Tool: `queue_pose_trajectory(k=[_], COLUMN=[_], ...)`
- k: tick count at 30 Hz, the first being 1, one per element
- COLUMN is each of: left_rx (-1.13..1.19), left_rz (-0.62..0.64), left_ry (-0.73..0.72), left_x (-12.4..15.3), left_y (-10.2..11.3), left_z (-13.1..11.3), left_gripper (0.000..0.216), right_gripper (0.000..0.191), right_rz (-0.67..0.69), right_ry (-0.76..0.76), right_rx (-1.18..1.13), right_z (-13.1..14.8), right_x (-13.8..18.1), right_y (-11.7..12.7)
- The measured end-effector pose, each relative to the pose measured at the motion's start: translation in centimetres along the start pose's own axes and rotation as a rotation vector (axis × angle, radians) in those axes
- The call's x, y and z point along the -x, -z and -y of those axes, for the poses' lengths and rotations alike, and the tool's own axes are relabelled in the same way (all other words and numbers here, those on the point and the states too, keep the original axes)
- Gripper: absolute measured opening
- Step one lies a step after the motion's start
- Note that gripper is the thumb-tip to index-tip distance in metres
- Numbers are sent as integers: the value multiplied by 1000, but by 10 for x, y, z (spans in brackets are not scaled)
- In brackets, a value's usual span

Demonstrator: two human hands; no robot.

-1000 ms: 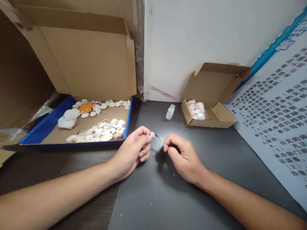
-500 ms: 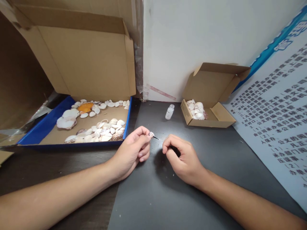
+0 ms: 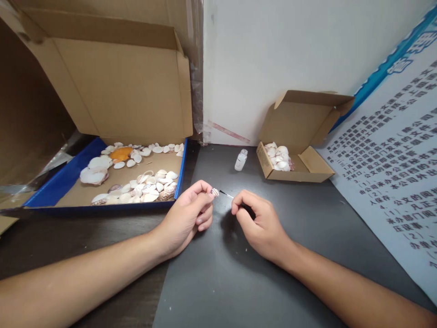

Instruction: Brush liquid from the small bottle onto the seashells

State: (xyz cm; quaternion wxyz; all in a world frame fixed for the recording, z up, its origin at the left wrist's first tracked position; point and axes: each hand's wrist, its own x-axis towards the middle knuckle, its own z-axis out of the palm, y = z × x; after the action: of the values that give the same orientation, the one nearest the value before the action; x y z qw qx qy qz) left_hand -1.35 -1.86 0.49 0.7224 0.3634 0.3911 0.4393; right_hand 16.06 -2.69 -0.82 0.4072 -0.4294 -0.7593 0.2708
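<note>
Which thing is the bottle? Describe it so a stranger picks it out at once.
Find the dark grey mat and follow it to its far edge. There, just left of the small open cardboard box holding white shells, stands the bottle. Unlike the box, it has a narrow, see-through neck and a whitish body.

Bare forearms (image 3: 102,264) tapered to narrow wrists (image 3: 162,241); the left hand (image 3: 187,213) and the right hand (image 3: 261,223) were bare too.
</note>
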Motion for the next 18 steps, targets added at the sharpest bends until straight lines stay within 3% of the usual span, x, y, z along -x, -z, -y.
queue_pose_trajectory(k=[13,18], left_rx=[11,9], left_rz=[-8,6], left_ry=[-2,-5], left_x=[0,0], left_y=[-1,-1], left_z=[0,1], left_gripper=[16,15], right_gripper=[17,18], right_rz=[72,31], right_ry=[73,36], right_rx=[-17,20], right_z=[0,1], right_x=[1,0], right_y=[0,0])
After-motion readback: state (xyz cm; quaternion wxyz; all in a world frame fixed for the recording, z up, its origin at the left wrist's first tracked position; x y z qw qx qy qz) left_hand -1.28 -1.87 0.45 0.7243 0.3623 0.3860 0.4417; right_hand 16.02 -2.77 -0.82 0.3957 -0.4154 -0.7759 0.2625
